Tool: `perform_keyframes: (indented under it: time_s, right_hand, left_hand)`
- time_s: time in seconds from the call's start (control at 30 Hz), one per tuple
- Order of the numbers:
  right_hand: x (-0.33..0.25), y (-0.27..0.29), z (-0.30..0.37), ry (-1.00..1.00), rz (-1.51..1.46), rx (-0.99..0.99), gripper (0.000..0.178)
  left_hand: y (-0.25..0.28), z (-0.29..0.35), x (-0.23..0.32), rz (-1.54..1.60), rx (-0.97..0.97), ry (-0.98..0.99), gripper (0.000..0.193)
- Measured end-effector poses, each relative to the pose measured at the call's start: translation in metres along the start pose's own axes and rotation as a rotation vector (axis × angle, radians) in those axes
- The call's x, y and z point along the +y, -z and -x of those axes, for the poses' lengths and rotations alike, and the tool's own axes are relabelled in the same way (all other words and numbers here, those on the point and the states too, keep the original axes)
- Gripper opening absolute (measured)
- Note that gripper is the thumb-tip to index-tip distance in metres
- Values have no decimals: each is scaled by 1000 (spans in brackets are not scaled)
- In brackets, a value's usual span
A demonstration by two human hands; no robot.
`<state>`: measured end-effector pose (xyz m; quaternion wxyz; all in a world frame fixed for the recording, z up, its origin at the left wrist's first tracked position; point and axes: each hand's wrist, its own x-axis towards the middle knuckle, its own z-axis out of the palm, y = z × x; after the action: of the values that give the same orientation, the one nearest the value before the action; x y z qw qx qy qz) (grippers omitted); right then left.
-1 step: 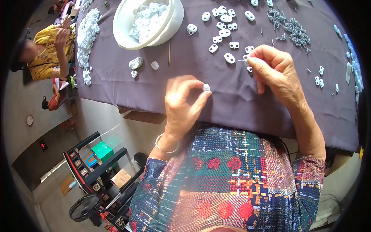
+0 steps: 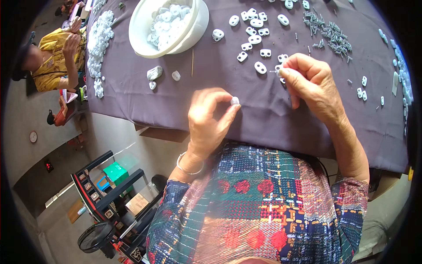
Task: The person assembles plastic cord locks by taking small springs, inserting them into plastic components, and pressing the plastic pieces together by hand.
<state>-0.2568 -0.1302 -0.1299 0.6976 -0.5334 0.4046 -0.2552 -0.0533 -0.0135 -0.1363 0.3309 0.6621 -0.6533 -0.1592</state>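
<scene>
Left hand (image 2: 207, 119): grasping a small white piece (image 2: 234, 100) between thumb and index tips, above the near part of the dark cloth (image 2: 169, 103), well apart from the right.
Right hand (image 2: 314, 83): thumb and index pressed together, apparently gripping a thin spring-like bit (image 2: 272, 71); partly hidden, so cannot tell how firmly.
Beside right fingertips: white two-hole pieces (image 2: 260, 67), loose, with more scattered beyond.
Farther off: heap of small metal pieces (image 2: 337, 39) to the right; pale basin (image 2: 203, 24) of white parts (image 2: 169, 26) to the left.
Slip risk: could lose the white piece toward the near cloth edge — smooth-looking, held by fingertips alone.
Spring risk: could flick away if squeezed off-centre or gripped too near one end.
Knock risk: might scatter the nearest two-hole pieces, with fingers working so low among them.
Loss risk: could go unseen after a drop, being tiny and grey against dark cloth.
</scene>
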Motion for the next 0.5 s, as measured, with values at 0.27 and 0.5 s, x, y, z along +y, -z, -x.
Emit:
perform_keyframes:
  time_s: [0.27,0.5]
  right_hand:
    - [-2,1,2,-19,-12,-42,16]
    - [-2,2,-1,-20,-13,-33,16]
  left_hand:
    - [-11,-18,-5,68,17,-220,25]
    - [3,-14,0,-99,90,-93,22]
